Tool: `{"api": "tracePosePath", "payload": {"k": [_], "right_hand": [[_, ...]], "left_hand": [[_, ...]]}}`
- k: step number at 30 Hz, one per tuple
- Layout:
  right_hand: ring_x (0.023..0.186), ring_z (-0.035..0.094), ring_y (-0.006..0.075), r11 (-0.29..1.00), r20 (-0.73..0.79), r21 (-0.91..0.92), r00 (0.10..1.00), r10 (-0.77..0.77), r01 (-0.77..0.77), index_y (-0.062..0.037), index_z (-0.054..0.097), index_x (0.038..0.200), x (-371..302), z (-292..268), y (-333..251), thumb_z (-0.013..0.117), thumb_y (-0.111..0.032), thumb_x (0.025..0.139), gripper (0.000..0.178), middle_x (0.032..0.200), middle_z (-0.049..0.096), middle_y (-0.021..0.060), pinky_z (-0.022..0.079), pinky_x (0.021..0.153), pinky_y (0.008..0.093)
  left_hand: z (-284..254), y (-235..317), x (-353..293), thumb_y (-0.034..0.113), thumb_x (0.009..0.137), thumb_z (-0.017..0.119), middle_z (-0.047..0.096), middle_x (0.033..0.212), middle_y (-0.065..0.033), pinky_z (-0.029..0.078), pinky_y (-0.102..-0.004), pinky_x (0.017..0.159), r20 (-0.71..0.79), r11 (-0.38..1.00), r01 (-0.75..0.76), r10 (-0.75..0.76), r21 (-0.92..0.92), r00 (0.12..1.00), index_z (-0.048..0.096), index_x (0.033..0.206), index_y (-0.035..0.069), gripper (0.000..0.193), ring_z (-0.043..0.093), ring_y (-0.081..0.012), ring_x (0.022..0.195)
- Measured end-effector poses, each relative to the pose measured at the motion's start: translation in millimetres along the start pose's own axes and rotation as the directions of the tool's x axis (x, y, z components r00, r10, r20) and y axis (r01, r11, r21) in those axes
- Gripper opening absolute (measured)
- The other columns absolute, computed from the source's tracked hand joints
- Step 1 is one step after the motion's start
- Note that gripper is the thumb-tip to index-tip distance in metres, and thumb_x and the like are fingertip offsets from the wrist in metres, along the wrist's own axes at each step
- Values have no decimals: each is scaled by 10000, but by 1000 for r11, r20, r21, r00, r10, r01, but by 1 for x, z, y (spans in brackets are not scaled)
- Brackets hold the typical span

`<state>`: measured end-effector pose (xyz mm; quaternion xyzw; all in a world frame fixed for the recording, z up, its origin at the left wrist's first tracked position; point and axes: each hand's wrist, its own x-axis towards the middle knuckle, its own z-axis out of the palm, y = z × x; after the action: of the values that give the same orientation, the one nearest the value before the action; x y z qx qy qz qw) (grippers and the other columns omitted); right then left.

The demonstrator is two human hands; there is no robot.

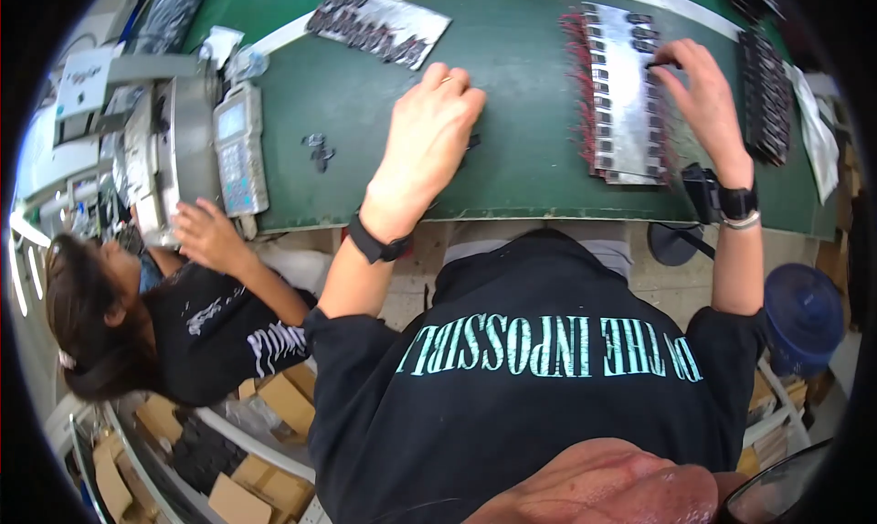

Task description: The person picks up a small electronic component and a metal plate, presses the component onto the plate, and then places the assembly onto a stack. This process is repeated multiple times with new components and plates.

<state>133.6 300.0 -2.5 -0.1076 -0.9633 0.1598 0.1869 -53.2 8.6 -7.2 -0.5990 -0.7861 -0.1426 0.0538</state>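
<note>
My left hand (433,127) is over the middle of the green table (521,104), fingers curled closed; whatever is inside them is hidden. A small dark piece (472,142) shows beside its wrist side. At the right, my right hand (705,90) pinches a small black part (665,64) between thumb and fingers, at the right edge of a silver metal plate (628,95). Small black parts line both long sides of this plate, and red wires (577,76) stick out along its left side. Farther left, a second silver plate (409,21) lies askew, also carrying black parts.
Several loose black pieces (319,151) lie left of my left hand. A grey keypad device with a screen (239,149) stands at the table's left. Beyond my right hand is a stack of black parts (766,95). A co-worker's hand (215,236) reaches in at the left.
</note>
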Motion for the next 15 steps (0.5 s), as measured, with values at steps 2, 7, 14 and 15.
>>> {"api": "tracePosePath", "payload": {"k": [2,7,14,15], "right_hand": [[919,618,236,998,-62,53,998,-25,28,0,608,1012,-4,0,-1,662,-56,876,157,966,632,103,475,828,330],[906,622,146,890,-80,395,956,281,-229,2,605,1034,-20,-13,-48,664,-45,896,157,944,645,66,483,819,288],[849,624,92,162,272,920,879,392,-357,16,606,1098,-46,19,-116,634,-40,939,171,946,651,31,497,766,222],[840,625,89,195,267,908,871,413,-371,18,606,1098,-45,22,-118,634,-40,939,172,945,650,31,497,758,219]], "left_hand": [[-5,-1,-3,13,786,613,606,886,-92,539,-372,684,47,1000,13,-14,26,999,700,859,65,125,578,-280,861],[-16,26,-1,-6,847,653,648,910,-89,564,-337,677,-81,911,203,-247,-360,966,717,1007,29,176,662,-248,805],[21,83,17,37,948,627,708,1033,-120,594,-256,690,189,-23,215,-577,-976,794,645,1208,-39,272,709,-136,816],[23,86,16,37,948,627,708,1033,-120,594,-256,690,193,-20,223,-583,-975,789,645,1208,-39,272,709,-136,816]]}}
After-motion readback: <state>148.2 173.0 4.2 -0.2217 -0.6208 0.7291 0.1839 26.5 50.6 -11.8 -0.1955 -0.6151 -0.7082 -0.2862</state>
